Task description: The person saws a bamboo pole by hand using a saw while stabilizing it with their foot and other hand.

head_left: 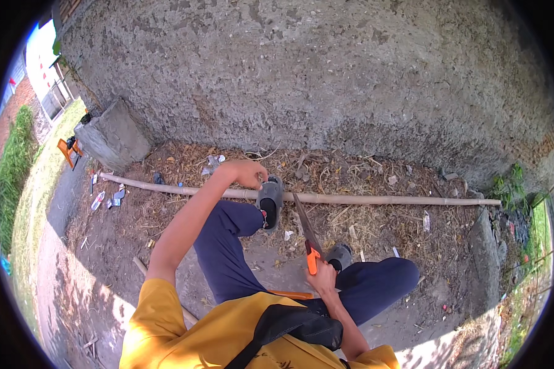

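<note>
A long bamboo pole (363,200) lies across the ground from left to right. My left foot, in a grey shoe (269,203), is on top of it. Just above the toe of that shoe is my left hand (249,174), its fingers curled in; whatever they may hold is too small to make out. My right hand (322,278) grips the orange handle of a hand saw (306,224). The saw's blade slants away from me, and its far end meets the pole just right of the shoe. My other grey shoe (338,255) is beside the saw.
A rough grey wall (314,74) rises behind the pole. A concrete block (114,138) stands at the far left, with an orange chair (69,152) beyond it. Dry leaves and litter (117,195) cover the ground. An orange edge (289,295) shows beneath me.
</note>
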### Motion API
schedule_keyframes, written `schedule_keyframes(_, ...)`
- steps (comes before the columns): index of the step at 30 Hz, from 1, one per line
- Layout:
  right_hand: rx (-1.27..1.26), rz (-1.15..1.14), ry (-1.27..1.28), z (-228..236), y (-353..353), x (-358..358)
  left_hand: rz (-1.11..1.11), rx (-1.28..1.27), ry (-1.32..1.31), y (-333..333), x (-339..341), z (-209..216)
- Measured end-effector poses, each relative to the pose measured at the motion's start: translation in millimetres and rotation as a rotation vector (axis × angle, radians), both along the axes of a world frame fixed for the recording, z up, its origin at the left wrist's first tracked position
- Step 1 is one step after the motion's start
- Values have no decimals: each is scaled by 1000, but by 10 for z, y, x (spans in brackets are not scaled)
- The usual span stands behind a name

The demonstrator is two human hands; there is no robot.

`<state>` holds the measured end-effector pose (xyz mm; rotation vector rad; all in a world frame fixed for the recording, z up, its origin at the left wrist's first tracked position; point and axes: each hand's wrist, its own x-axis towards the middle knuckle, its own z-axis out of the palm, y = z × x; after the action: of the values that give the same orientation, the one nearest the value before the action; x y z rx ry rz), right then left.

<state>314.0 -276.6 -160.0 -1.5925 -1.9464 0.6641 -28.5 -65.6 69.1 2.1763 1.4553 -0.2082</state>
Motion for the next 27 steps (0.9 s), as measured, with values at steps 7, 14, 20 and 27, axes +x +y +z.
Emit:
schedule_keyframes(7,-43,18,-61,397,50,-26,11,29,15,-66,-156,-99)
schedule_keyframes(14,6,-10,-46,533,395,-36,59,-37,-147,-54,-266,-591)
schedule_keyframes(20,59,119,-124,496,647,-62,79,-144,-177,-30,-528,-1163)
schedule_keyframes(27,-11,468,-304,554,875,330,172,29,-371,-150,-525,-926)
